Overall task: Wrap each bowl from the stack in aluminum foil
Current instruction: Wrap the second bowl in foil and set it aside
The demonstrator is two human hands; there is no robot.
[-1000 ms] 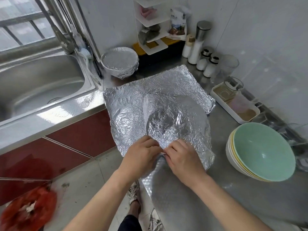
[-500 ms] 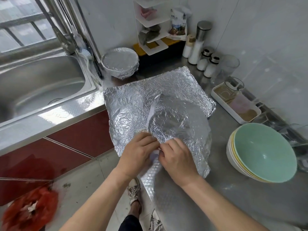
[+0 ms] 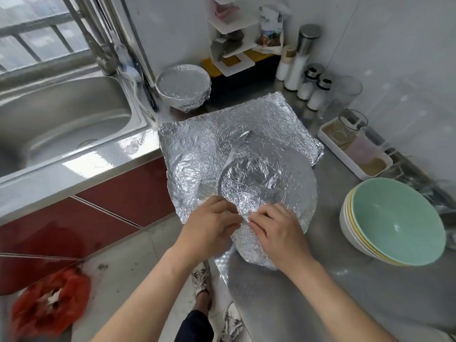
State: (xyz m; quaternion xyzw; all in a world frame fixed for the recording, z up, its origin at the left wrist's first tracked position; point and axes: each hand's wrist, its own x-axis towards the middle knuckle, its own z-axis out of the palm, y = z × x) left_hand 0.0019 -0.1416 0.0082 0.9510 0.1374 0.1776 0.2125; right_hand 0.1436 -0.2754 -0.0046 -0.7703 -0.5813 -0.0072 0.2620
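**Both hands pinching foil at near rim of covered bowl**

Nearest, the left hand and right hand sat side by side, almost touching, on the near edge of the foil sheet. Fingers of both were curled down onto the foil, pinching a fold between them; fingertips tucked under, so grip depth was unclear. Bowl under foil showed only as a round domed shape, its own surface fully hidden. The sheet's left edge overhung the steel counter. To the right, well apart, stood the stack of bowls, green one on top, lower ones seen only as rims. Farther back near the sink sat a wrapped bowl. Behind it, shakers and a white rack, contents hard to make out.
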